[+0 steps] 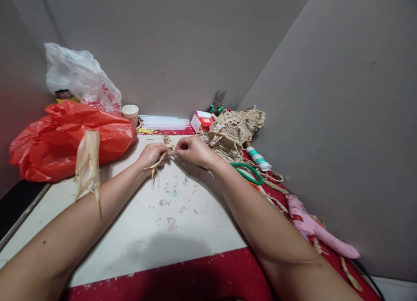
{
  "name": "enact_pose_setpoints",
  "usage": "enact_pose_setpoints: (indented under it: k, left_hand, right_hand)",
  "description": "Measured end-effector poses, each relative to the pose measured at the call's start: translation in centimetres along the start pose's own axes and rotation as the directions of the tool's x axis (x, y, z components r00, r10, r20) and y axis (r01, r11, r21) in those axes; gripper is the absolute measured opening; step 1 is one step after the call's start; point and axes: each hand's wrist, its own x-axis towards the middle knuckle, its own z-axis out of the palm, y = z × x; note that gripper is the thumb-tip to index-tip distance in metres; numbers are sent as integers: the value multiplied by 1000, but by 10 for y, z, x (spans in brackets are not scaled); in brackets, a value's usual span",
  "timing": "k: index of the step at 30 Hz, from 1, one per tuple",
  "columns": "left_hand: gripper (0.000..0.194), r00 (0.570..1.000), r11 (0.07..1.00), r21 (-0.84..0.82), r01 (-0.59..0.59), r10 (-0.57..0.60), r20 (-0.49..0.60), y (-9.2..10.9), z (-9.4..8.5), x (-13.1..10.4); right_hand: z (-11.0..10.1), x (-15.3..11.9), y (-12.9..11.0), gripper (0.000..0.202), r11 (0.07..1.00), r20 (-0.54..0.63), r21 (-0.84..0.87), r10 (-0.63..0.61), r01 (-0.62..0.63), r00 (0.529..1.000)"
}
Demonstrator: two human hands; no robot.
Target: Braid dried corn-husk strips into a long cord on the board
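Observation:
My left hand (152, 155) is closed on a braid of dry corn husk (167, 139), held above the white board. The braid's short plaited end rises past the fingertips, and loose pale husk ends (155, 167) hang below the hand. Right beside it, my right hand (195, 151) is closed in a pinch at a thin husk strip (172, 152) between the two hands. The fingers partly hide that strip. More dry corn husks (87, 164) droop from a red plastic bag (71, 140) to the left, over my left forearm.
The stained white board (163, 231) lies on a red cloth (182, 277). Behind stand a paper cup (130, 112), clear glue sticks (166, 123) and pliers (217, 103). At right lie a braided cord pile (233, 129), green-handled scissors (250, 175) and a pink glue gun (321, 236). Grey panels enclose the table.

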Motion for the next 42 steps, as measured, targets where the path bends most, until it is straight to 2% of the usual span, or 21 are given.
enact_pose_setpoints:
  k: [2,4,7,10,13,17,21,23,31,34,37,40,42]
  left_hand:
    - [4,1000,1000,7,-3,3,5,0,0,-1]
    - [7,1000,1000,13,-12,11,10,1,0,-1]
    - [8,1000,1000,17,-12,12,4,2,1,-2]
    - [6,1000,1000,6,-3,3,4,3,2,-2]
    - [5,1000,1000,4,2,-2,22,2,1,-1]
    - [8,1000,1000,24,9,-9,27,-1,-2,2]
    - [7,999,999,33,3,-5,52,-1,-3,2]
    - [6,998,999,39,7,-9,55,0,-3,1]
    - [7,998,999,49,-18,14,66,0,-2,1]
    - [8,998,998,67,-9,5,55,1,-1,0]
    - [8,998,996,85,16,-22,65,2,-1,-1]
    - [10,995,994,100,44,-52,80,2,-2,0]
    - [11,994,993,104,57,-66,85,2,-3,1]
  right_hand:
    - [-3,0,0,9,1000,-8,-22,-20,19,1000]
    - [-7,1,-2,8,999,-94,1,-33,34,995]
    - [-9,2,-9,10,979,-209,201,73,-30,975]
    - [-4,2,-17,9,863,-112,468,273,-192,955]
    - [6,1,-21,10,814,-48,512,345,-274,937]
    - [9,-1,-19,12,812,-15,511,337,-282,942]
    - [-1,-3,-18,13,704,196,634,254,-320,947]
    - [-3,-4,-18,14,663,267,667,214,-340,940]
    - [6,1,-11,15,619,210,700,298,-357,931]
    - [5,1,-10,16,641,203,677,308,-361,929]
    - [3,0,-11,16,714,186,604,307,-355,933]
    - [4,1,-8,13,847,95,438,290,-301,952]
    - [6,2,-5,11,950,-6,239,209,-202,978]
